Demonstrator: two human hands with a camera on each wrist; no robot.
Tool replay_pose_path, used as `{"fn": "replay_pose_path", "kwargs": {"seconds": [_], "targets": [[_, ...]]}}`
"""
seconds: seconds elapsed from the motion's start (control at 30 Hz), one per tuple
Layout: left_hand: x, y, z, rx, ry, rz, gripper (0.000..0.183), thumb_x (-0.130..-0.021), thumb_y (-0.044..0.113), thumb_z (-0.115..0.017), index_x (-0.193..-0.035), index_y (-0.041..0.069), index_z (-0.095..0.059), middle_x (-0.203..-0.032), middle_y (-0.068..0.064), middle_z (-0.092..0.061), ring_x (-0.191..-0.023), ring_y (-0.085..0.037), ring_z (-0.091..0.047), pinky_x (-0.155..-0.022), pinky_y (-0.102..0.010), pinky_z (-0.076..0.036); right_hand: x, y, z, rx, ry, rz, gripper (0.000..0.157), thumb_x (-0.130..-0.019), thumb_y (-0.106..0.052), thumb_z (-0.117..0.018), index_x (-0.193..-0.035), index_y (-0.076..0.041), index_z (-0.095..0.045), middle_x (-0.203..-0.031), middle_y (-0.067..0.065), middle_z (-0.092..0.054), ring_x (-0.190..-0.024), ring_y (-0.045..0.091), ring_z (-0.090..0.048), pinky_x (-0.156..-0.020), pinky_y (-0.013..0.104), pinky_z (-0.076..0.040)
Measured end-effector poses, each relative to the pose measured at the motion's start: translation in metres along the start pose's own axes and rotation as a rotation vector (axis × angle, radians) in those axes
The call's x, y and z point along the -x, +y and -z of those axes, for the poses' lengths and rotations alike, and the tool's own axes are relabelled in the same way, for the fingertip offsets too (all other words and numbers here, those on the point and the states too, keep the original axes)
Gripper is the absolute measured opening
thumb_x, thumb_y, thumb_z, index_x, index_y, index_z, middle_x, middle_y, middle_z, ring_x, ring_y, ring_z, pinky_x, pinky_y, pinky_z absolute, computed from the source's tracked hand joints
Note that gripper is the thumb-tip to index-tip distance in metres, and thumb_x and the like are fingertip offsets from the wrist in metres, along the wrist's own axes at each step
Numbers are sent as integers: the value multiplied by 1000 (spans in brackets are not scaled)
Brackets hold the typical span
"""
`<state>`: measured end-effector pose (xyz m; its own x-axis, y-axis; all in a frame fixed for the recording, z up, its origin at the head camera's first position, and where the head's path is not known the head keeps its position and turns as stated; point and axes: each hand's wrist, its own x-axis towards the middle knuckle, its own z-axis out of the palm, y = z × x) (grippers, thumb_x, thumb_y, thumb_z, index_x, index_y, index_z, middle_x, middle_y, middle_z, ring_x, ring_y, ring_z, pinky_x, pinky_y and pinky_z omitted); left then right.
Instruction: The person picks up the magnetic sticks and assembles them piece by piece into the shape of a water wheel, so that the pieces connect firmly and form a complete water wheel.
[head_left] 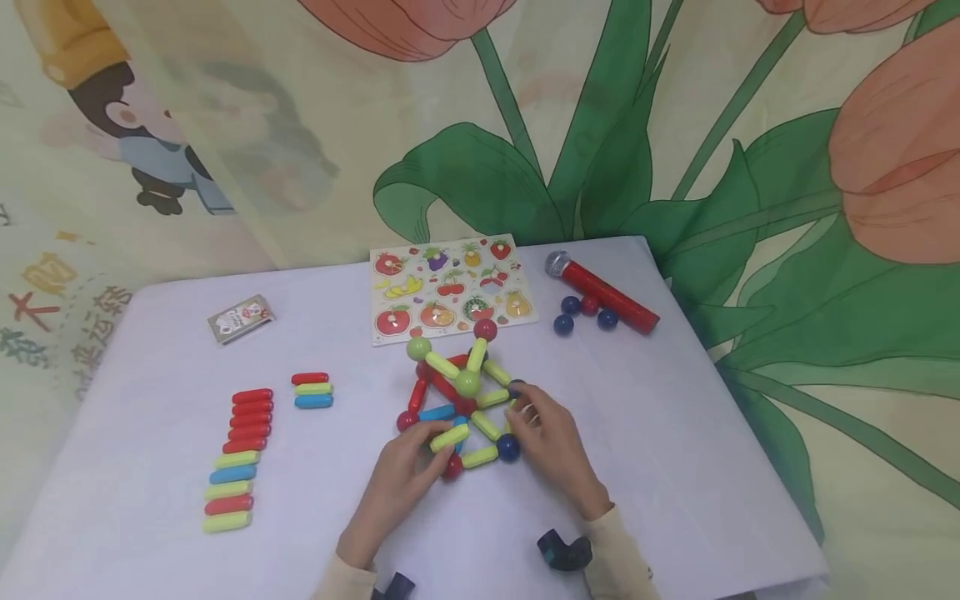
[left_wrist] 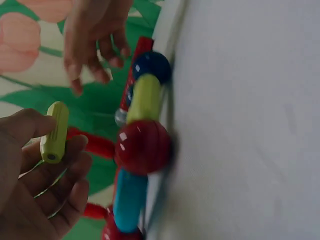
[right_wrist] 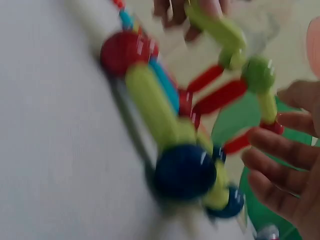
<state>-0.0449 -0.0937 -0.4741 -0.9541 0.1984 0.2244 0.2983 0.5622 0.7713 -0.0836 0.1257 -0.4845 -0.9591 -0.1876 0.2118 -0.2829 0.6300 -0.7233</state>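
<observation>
My left hand [head_left: 403, 477] pinches a yellow-green magnetic rod [head_left: 450, 438] between thumb and fingers, held above the near left part of a ball-and-rod structure [head_left: 486, 426]. Red, blue and yellow-green rods join red, dark blue and green balls in it. Raised parts carry a green ball [head_left: 468, 383], another green ball [head_left: 418, 349] and a red ball [head_left: 485, 330]. Beside the structure's right side is my right hand [head_left: 557, 442], close to a dark blue ball [head_left: 508, 447]. In the right wrist view its fingers [right_wrist: 280, 145] are loosely bent, with nothing between them.
Loose rods [head_left: 247, 432] lie in a column on the left, with a short stack of rods [head_left: 312, 390] beside them. A small box [head_left: 242, 319] lies behind. Farther back are a fruit puzzle board [head_left: 420, 302], a red microphone [head_left: 611, 297] and several loose balls [head_left: 563, 324].
</observation>
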Motion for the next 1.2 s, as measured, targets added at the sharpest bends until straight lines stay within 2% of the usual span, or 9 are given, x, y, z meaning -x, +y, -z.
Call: {"fn": "replay_pose_path", "kwargs": {"seconds": [0.1, 0.2, 0.27, 0.4, 0.57, 0.67, 0.77, 0.93, 1.2], "targets": [[-7, 8, -4, 39, 4, -109, 34, -81, 8, -76, -112, 9, -65, -108, 3, -68, -101, -12, -63, -88, -33, -54, 4, -15, 0, -236, -132, 45, 30, -93, -18, -64, -122, -10, -60, -92, -2, -67, -75, 6, -58, -68, 24, -52], [-13, 14, -8, 56, -11, -150, 34, -82, 11, -75, -114, 9, -63, -107, 2, -68, -98, -13, -63, -85, -32, -55, 5, -21, -2, -374, -197, 26, 28, -93, -18, -63, -120, -9, -60, -101, 2, -68, -81, 10, -61, -72, 24, -52], [-15, 16, -8, 51, 4, -128, 37, -83, 14, -75, -116, 11, -62, -107, 2, -67, -97, -14, -63, -84, -33, -55, 2, -20, -1, -461, -174, -16, 27, -94, -15, -62, -119, -5, -59, -107, 8, -67, -85, 18, -63, -75, 26, -53], [-15, 6, 3, 5, 74, -50, 38, -83, 12, -75, -118, 10, -60, -107, -3, -66, -95, -19, -64, -81, -37, -56, -13, -5, 5, -568, -75, -110, 25, -94, -9, -59, -118, -1, -57, -104, 15, -66, -86, 31, -65, -77, 35, -57], [-10, -25, 33, -141, 167, 134, 35, -87, 15, -71, -120, 9, -59, -114, -6, -63, -106, -23, -60, -87, -44, -53, -31, 13, 10, -539, 0, -205, 24, -98, -11, -54, -121, -4, -58, -99, 20, -67, -79, 31, -63, -76, 41, -56], [-6, -46, 56, -242, 201, 275, 37, -90, 19, -68, -124, 11, -56, -123, -9, -58, -119, -29, -52, -95, -51, -48, -35, 14, 12, -520, -3, -201, 26, -100, -14, -51, -123, -4, -58, -95, 23, -66, -77, 28, -62, -76, 41, -55], [-2, -67, 76, -332, 202, 355, 42, -90, 17, -66, -129, 11, -52, -131, -13, -51, -127, -35, -44, -98, -56, -43, -38, 12, 11, -533, -35, -186, 27, -101, -15, -49, -124, -5, -58, -92, 24, -66, -76, 23, -61, -75, 35, -55], [1, -85, 94, -430, 141, 411, 50, -88, 11, -67, -134, 6, -47, -136, -21, -44, -126, -44, -41, -94, -60, -44, -39, 8, 7, -566, -97, -161, 27, -101, -13, -47, -124, -3, -57, -92, 20, -65, -74, 16, -59, -73, 25, -53], [-2, -94, 95, -458, 129, 487, 50, -87, 9, -68, -134, 7, -50, -125, -21, -48, -118, -43, -48, -93, -57, -46, -38, 10, 5, -557, -79, -166, 31, -102, -19, -46, -130, -7, -54, -95, 19, -68, -76, 20, -61, -74, 28, -53]]}}
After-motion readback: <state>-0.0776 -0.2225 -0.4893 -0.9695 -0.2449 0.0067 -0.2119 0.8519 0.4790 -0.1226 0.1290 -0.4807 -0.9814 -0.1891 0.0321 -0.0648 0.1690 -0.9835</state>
